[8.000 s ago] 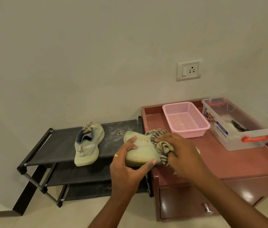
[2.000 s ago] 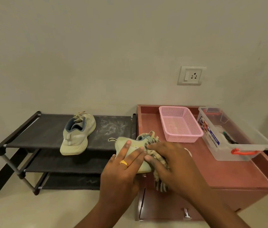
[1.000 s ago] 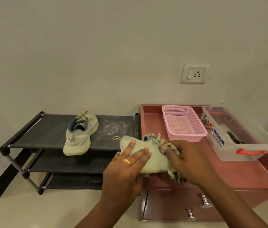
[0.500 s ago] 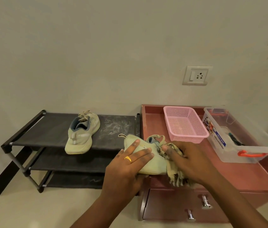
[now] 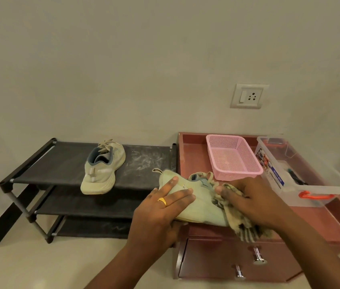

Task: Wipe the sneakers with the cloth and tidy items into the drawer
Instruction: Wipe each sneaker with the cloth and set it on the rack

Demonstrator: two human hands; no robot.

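Sneaker (image 5: 200, 207) lies at lower centre, on the front left edge of the table (image 5: 315, 224). Your left hand (image 5: 160, 211) holds its heel end, fingers spread over the upper. Your right hand (image 5: 256, 201) grips the striped cloth (image 5: 242, 224) against it. Farther left, a second sneaker (image 5: 102, 170) sits on the shoe rack (image 5: 46, 170).

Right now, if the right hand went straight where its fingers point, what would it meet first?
Gripping the cloth, the right hand points left along the sneaker; it would likely meet the left hand first.
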